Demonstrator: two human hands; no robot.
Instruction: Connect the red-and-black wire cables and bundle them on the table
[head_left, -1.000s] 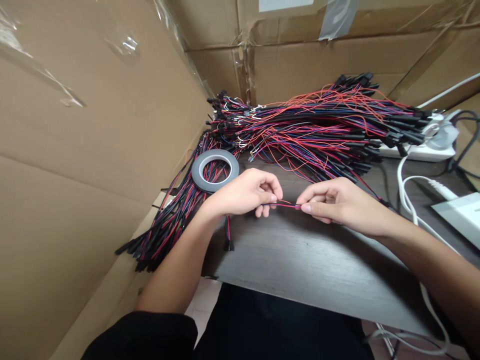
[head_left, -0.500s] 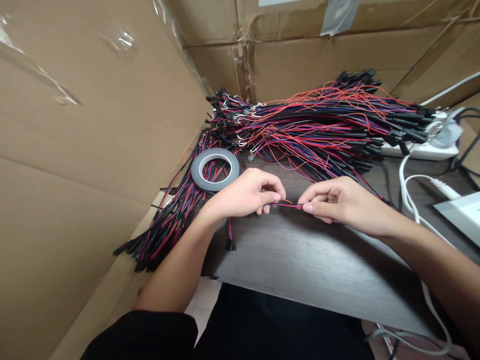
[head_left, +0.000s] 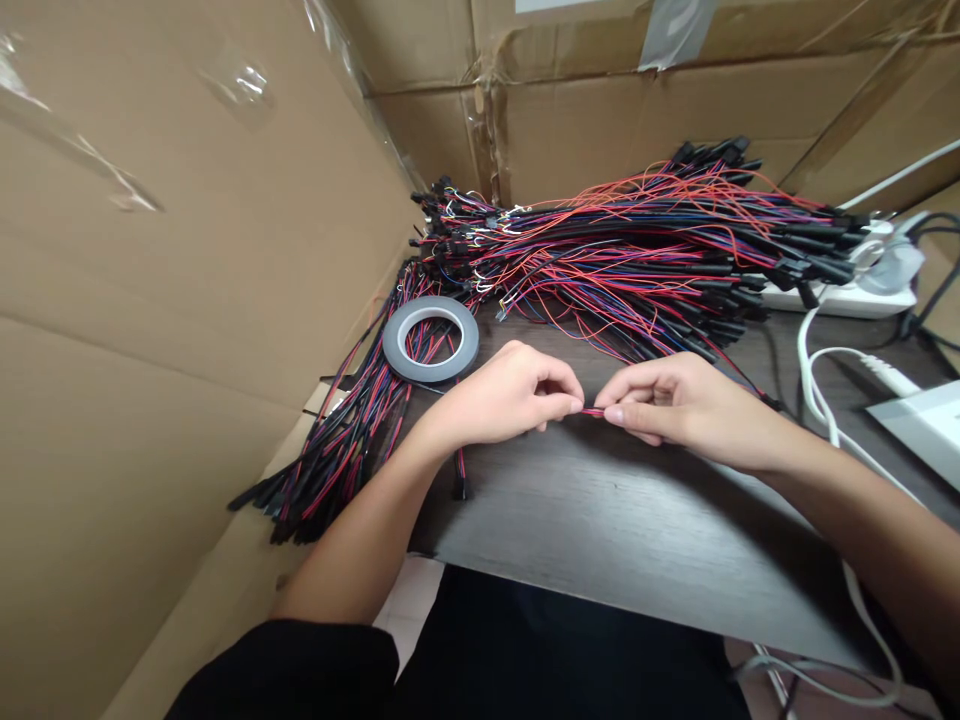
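The left hand (head_left: 517, 395) and the right hand (head_left: 675, 410) are working on a few thin wires (head_left: 592, 411), red and dark, and this piece seems to be midway through its handling. The fingers of both hands are closing in a pinch on the wires, thumb against forefinger, and only a short stretch is showing between them. The wires are hanging just above the tabletop (head_left: 585, 530), midway between its near edge and the larger heap of wires (head_left: 622, 245). The fingertips are hiding the rest, so one cannot tell whether anything is joined or wrapped there; no tape is showing on the bare stretch.

The tape roll (head_left: 466, 340) is lying on the smaller heap of wires (head_left: 337, 450) by the tabletop's left edge, just beyond the left wrist, and neither hand is touching it. A black connector (head_left: 460, 488) on a short wire tail is resting near the near left corner; whether it belongs to the held piece is unclear. The larger heap is stretching along the far edge. Many similar pieces are lying in both heaps, but nothing visible is showing which are finished and which are waiting.
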